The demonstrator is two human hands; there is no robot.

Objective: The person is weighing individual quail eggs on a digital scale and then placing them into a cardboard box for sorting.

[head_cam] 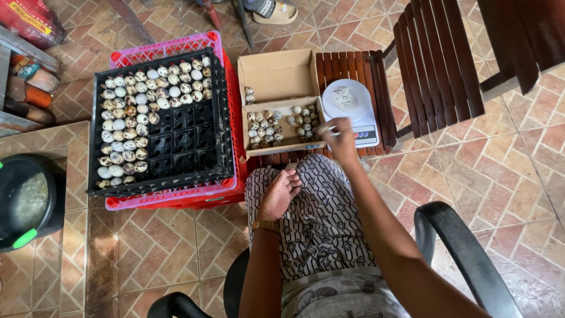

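We cannot make out what our right hand [336,131] has between its pinched fingertips; it is blurred, and whether a small egg sits there is not clear. Our left hand [281,193] rests loosely curled on the patterned cloth over our lap, a gold bracelet [266,225] at the wrist, and whether anything lies in its palm we cannot tell. The chair [465,253] we sit on is cut off by the bottom edge, and a sandal [272,12] is clipped by the top edge.

On the wooden bench [376,88] in front of us stands a white kitchen scale [350,109] near its right edge, touching the open cardboard box [276,76] that takes up the bench's left part. The right hand hovers over the near right corner of that box, just beside the scale. To the left, on the tiled floor, a black egg tray [188,135] lies on stacked pink and red crates [170,200]; a dark bucket [26,200] stands at the left edge.

The eggs [273,126] in the box are small, speckled brown on cream, heaped along its near compartment, with a few loose ones at the far flap's left side. More such eggs [126,118] fill the tray's left and far rows.
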